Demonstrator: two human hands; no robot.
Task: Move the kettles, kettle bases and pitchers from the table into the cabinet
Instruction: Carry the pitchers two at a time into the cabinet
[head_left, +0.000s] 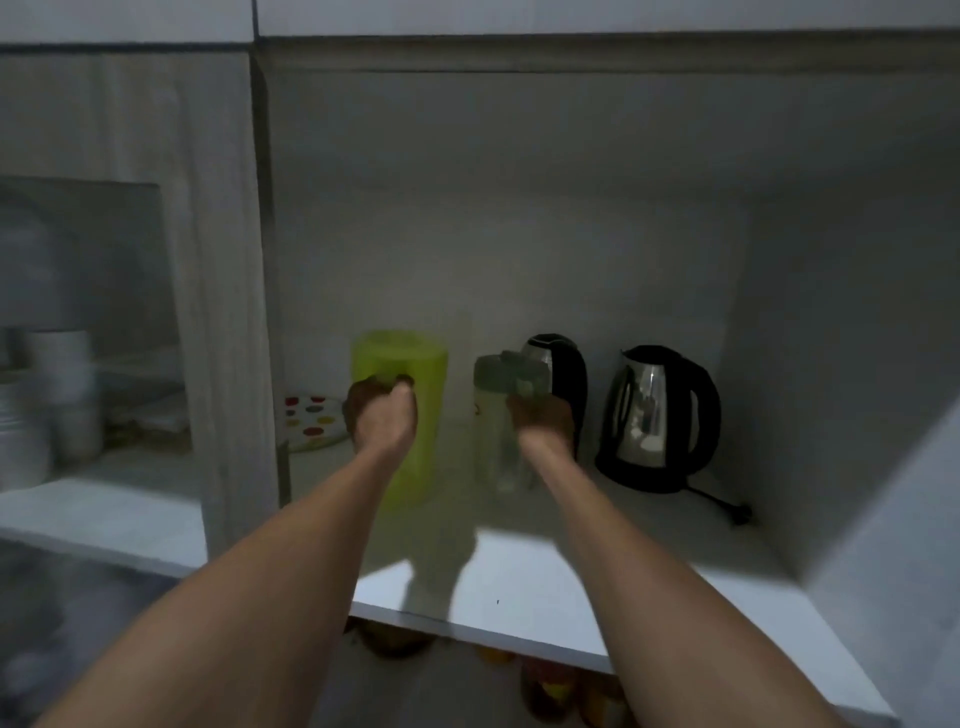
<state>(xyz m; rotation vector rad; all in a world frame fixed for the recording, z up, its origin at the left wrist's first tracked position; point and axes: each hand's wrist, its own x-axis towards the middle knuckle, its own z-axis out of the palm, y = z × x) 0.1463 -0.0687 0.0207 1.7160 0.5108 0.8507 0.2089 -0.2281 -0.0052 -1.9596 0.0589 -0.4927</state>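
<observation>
Both my arms reach into the open cabinet. My left hand (382, 415) is closed on the handle of a tall lime-green pitcher (410, 421) that stands on the white shelf (519, 577). My right hand (543, 418) grips a clear pitcher with a grey-green lid (501, 415) beside it. Behind the clear pitcher stands a steel and black kettle (558, 364), partly hidden. A second steel kettle on its black base (657, 415) sits further right, its cord and plug (724, 506) trailing on the shelf.
A plate with coloured dots (311, 423) lies at the shelf's back left. A glass-fronted compartment with stacked white dishes (47, 405) is to the left. The cabinet's right wall (841, 364) and open door edge close off the right side. Items show dimly below the shelf.
</observation>
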